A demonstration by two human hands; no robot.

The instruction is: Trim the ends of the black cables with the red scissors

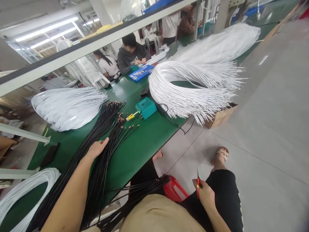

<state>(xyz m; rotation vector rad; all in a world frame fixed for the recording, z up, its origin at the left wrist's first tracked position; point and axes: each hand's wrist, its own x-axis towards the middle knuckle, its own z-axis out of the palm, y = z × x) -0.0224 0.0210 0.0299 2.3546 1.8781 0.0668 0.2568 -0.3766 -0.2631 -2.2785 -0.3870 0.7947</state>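
Observation:
My left hand (pixel 98 149) rests over a bundle of black cables (pixel 109 141) on the green table, one finger stretched out and the others partly hidden. These cables have bare copper ends (pixel 120 119) pointing away from me. Low on the right, beside my knee, my right hand (pixel 206 192) is closed around a slim tool with a red and yellow handle (pixel 198 188). Its thin dark tip points up; its exact kind is unclear. More black cables (pixel 147 186) lie across my lap.
A teal box (pixel 146 108) with a cord sits mid-table, a yellow-handled tool (pixel 130 117) against it. White cable bundles (pixel 166 85) hang over a cardboard box (pixel 222 115); others (pixel 70 106) lie left. Across the table, a person (pixel 132 53) works near a blue tray (pixel 142 73).

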